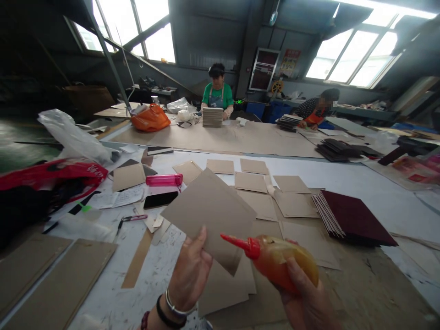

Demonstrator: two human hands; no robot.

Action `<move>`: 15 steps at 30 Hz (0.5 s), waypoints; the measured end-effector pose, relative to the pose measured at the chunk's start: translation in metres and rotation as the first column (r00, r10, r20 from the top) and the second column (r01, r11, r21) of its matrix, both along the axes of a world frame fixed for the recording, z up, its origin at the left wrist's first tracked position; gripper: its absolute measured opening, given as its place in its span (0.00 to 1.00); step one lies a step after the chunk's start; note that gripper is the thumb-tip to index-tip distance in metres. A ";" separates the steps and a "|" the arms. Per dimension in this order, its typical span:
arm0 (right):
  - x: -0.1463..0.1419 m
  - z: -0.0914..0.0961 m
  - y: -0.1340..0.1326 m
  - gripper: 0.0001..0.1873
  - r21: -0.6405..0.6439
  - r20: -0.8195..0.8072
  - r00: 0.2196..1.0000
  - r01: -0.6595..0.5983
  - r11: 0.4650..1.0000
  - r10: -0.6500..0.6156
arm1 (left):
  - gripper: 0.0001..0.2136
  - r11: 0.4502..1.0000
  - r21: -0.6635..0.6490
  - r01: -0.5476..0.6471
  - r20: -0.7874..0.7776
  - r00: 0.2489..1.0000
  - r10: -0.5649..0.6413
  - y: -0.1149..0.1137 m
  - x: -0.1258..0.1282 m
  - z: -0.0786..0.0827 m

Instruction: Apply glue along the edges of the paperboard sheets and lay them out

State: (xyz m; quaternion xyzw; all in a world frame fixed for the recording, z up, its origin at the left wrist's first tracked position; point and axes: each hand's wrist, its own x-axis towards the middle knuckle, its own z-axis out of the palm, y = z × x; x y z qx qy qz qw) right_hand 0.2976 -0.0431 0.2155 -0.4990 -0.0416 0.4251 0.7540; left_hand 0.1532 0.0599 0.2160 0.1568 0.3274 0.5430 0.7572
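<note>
My left hand [190, 272] is closed on the lower edge of a grey-brown cardboard sheet [209, 213] and holds it tilted above the table. My right hand [304, 298] grips an amber glue bottle [282, 262] with a red nozzle, and the nozzle tip points left at the sheet's lower corner. More cardboard pieces [252, 182] lie spread on the table behind the sheet. A stack of dark red covers [354, 215] lies to the right.
A pink bottle [164, 179], a black phone [161, 200] and a pen [132, 219] lie at the left, beside a red bag [58, 174]. Large boards [58, 284] rest at the near left. Two people sit at the far table with stacks [212, 117].
</note>
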 end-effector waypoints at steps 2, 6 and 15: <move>-0.003 0.009 0.014 0.34 0.040 0.095 0.994 0.057 0.998 -0.061 | 0.27 1.000 -0.021 0.021 -0.002 1.000 -0.021 -0.013 0.006 -0.003; -0.010 0.016 0.032 0.34 0.088 0.286 0.950 0.101 0.991 -0.123 | 0.32 0.991 -0.074 0.109 0.044 0.993 -0.106 -0.033 0.011 -0.008; -0.013 0.002 0.039 0.33 0.021 0.489 0.868 0.089 0.996 -0.088 | 0.33 0.998 -0.044 0.037 -0.043 0.998 -0.039 -0.037 0.015 -0.021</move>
